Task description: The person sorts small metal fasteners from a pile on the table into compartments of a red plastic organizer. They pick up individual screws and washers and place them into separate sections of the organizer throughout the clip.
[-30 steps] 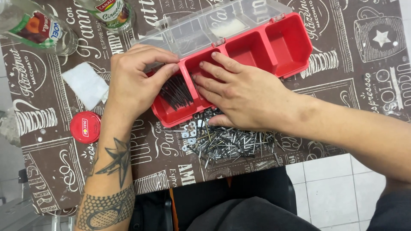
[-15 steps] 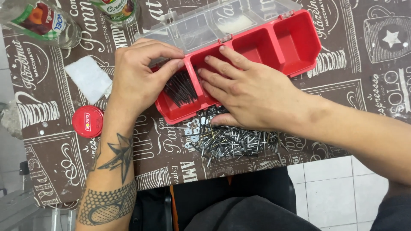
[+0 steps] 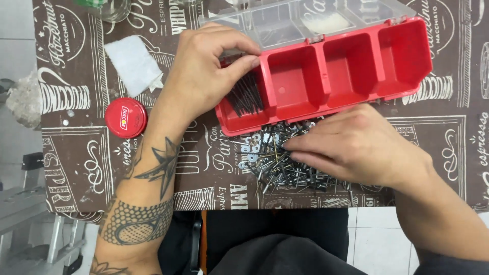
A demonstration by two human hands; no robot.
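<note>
A red organizer box [image 3: 305, 118] with several compartments lies open on the brown printed tablecloth [image 3: 76, 163]. Its clear lid [image 3: 305, 20] is folded back. Black screws [image 3: 244, 97] lie in the leftmost compartment; the other compartments look bare. My left hand [image 3: 204, 71] grips the box's back left corner, thumb inside the screw compartment. A loose pile of screws and washers [image 3: 275, 165] sits on the cloth just in front of the box. My right hand [image 3: 356, 147] rests on that pile, fingers stretched out flat and pointing left.
A round red cap [image 3: 126, 117] and a white piece of paper [image 3: 133, 63] lie left of my left wrist. A glass jar [image 3: 109, 7] stands at the top left. The table's near edge runs below the pile. A metal step stool [image 3: 30, 203] stands by the floor, left.
My right hand has left the box's left compartment and dropped down onto the screw pile. My left hand stays at the box's corner. The view has shifted, so the box sits higher.
</note>
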